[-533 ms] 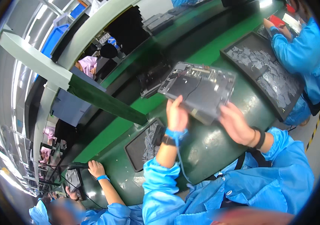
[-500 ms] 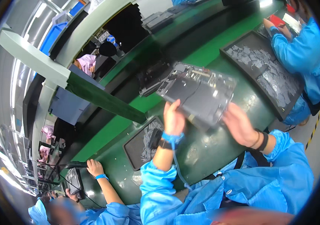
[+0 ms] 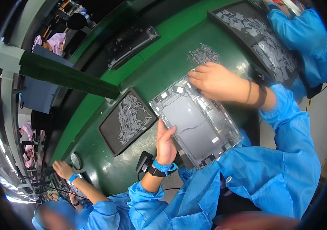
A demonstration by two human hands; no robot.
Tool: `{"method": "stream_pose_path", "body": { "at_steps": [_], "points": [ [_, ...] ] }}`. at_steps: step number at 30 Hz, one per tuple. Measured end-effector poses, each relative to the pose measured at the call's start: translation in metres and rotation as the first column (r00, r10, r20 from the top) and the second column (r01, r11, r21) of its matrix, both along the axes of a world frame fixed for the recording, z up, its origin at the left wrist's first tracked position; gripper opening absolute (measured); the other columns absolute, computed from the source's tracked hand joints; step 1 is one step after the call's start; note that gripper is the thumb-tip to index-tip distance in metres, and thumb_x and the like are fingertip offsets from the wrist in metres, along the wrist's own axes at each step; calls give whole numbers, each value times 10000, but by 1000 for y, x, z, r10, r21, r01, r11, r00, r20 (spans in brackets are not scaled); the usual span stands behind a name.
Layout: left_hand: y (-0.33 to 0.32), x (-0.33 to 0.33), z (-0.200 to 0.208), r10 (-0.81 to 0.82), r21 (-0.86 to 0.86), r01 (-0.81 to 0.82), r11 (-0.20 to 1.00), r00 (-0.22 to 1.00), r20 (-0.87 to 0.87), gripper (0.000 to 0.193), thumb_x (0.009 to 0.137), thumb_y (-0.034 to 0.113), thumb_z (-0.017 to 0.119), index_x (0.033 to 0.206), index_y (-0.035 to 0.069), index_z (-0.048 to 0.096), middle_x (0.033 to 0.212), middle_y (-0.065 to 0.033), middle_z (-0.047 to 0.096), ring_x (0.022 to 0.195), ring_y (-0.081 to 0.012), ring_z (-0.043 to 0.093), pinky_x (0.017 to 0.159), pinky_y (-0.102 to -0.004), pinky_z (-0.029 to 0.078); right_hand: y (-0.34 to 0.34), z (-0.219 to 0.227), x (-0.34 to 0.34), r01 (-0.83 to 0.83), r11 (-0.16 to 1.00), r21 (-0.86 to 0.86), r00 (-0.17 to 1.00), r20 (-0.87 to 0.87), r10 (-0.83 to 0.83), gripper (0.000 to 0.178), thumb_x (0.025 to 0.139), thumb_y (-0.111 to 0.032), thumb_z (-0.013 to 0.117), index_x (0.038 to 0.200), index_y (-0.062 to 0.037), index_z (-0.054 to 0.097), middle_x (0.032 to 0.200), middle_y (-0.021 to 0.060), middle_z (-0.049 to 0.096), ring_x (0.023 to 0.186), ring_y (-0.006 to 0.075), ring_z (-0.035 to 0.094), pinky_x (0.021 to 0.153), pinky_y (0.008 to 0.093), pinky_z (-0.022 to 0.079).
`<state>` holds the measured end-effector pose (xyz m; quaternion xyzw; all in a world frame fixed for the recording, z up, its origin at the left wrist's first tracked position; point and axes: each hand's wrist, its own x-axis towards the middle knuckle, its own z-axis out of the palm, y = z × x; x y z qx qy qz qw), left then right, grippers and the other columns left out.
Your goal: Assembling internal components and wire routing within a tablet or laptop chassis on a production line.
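An opened tablet (image 3: 190,124) lies tilted in front of me, its inside facing up, with a flat grey battery area, a thin dark cable and a strip of circuit parts along the right. My left hand (image 3: 166,145) grips its left edge, thumb on the near face and the other fingers partly hidden. At the far corner, my right hand (image 3: 219,82) closes its fingers over the tablet's edge; the fingertips are partly covered. A black tray (image 3: 104,130) of small grey strips sits left of the tablet. Beyond my right hand is a pile of small grey pieces (image 3: 203,54).
A large dark tray (image 3: 257,63) of grey flat pieces stands at the far right, beside a co-worker's blue sleeve (image 3: 292,34). Another black device panel (image 3: 132,46) rests across the green bench (image 3: 163,78). A dark green post (image 3: 69,78) rises at left. Another co-worker's hand (image 3: 63,170) is at lower left.
The tablet has come nearer to me and turned. My right hand has moved from its right side to its far corner, while my left keeps its edge. The view has shifted.
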<state>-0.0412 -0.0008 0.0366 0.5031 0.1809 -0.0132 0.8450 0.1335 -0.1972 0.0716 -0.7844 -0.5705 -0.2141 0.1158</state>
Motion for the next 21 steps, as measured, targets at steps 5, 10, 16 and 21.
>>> {"method": "stream_pose_path", "body": {
  "at_steps": [5, 10, 16, 21],
  "points": [
    [7, -5, -9, -125, 143, 126, 982, 992, -16, 602, 921, 88, 523, 1454, 19, 254, 1422, -109, 400, 1289, -227, 411, 1079, -346, 313, 7, -12, -4, 78, 981, -175, 988, 143, -53, 256, 687, -123, 606, 908, 2, 641, 860, 57, 643, 803, 163, 587, 697, 289, 434],
    [17, -9, -5, -260, 426, 247, 870, 965, -27, 653, 940, 182, 549, 1466, -2, 209, 1326, -133, 503, 1151, -208, 540, 957, -315, 429, -16, -9, -30, 20, 997, 79, 988, 149, -32, 255, 696, -132, 594, 903, 8, 644, 882, 64, 645, 824, 177, 600, 676, 291, 446],
    [23, -11, 25, -231, 892, 397, 214, 908, -349, 690, 886, 292, 617, 1385, -90, 333, 624, -106, 623, 554, -297, 622, 523, -389, 478, -28, -15, -75, -49, 997, 64, 995, -82, 54, 268, 725, -162, 661, 950, -17, 658, 956, 64, 659, 870, 198, 614, 687, 308, 464],
    [22, -16, 27, -251, 930, 358, 82, 910, -329, 576, 879, 266, 630, 1315, -63, 445, 627, -86, 631, 554, -282, 621, 523, -388, 473, -38, -4, -28, 33, 984, 175, 986, -164, -4, 92, 740, -119, 690, 825, -104, 659, 860, 11, 648, 754, 205, 593, 668, 347, 471]
  ]
}}
